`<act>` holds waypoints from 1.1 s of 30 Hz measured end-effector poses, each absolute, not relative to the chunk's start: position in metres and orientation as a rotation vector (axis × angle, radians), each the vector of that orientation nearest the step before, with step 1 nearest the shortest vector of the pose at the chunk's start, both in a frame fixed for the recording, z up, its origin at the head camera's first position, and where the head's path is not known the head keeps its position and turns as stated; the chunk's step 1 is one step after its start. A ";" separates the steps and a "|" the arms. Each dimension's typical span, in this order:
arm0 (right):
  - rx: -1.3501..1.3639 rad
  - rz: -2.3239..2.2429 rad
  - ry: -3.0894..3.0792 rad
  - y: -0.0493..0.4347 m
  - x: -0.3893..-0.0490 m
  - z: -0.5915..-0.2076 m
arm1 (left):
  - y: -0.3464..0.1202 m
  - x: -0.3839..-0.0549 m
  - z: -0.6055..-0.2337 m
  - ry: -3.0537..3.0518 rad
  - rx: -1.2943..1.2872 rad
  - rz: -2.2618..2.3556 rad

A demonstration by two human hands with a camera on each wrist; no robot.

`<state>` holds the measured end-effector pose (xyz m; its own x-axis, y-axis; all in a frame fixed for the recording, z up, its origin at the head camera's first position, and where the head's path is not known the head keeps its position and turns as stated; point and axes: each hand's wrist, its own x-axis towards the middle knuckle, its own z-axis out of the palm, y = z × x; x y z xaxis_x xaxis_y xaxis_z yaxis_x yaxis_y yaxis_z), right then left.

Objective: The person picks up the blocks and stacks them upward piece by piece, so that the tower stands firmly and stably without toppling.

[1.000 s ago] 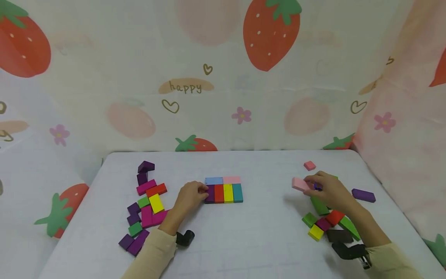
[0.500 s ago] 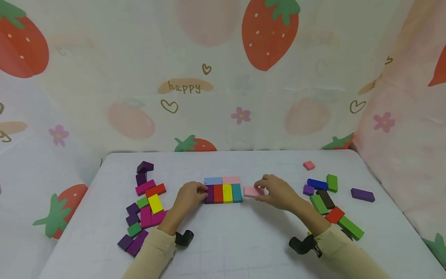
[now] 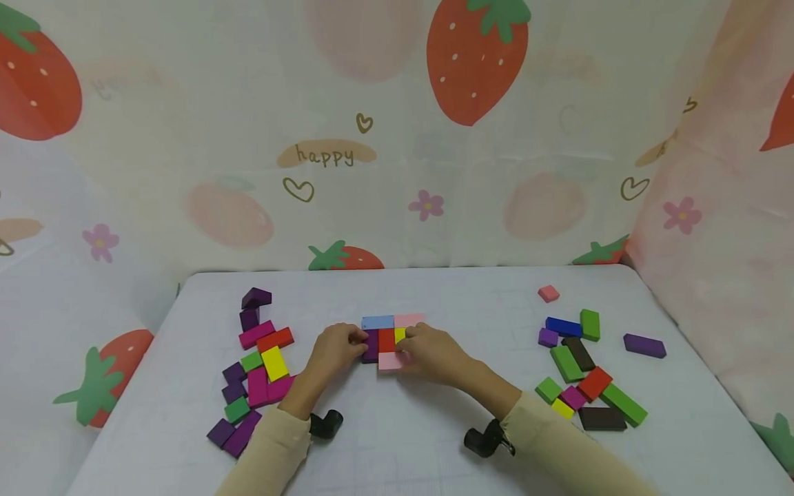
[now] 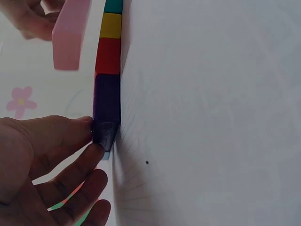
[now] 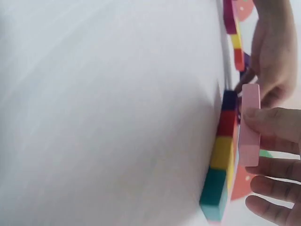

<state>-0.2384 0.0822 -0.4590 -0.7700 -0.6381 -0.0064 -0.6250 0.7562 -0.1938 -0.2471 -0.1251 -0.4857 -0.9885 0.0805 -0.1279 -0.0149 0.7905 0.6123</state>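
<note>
My left hand touches the left end of a purple block with thumb and fingertips; the left wrist view shows them against its end. A red block, a yellow block and a teal block continue the row. Behind it lie a light blue block and a pink block. My right hand pinches another pink block between thumb and fingers, just above the row. In the head view this hand hides the teal block.
On the left lies a loose group of blocks, including a yellow one and a magenta one. At right are several more, including green, blue and purple blocks. A small pink block lies farther back.
My right hand has carried the pink block leftward from the right-hand blocks to over the row. My left hand has stayed at the purple block.
</note>
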 end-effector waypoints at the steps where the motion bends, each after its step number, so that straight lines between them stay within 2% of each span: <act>1: -1.070 -0.259 2.876 0.077 -0.238 -0.460 | -0.125 -0.247 -0.486 2.834 0.057 0.972; 5: -1.167 -0.169 2.869 0.061 -0.235 -0.464 | -0.126 -0.247 -0.486 2.843 0.071 0.971; 12: -1.163 -0.009 2.878 0.046 -0.232 -0.470 | -0.125 -0.247 -0.488 2.838 0.071 0.972; 33: -1.132 0.037 2.985 0.046 -0.224 -0.471 | -0.126 -0.248 -0.486 2.837 0.096 1.000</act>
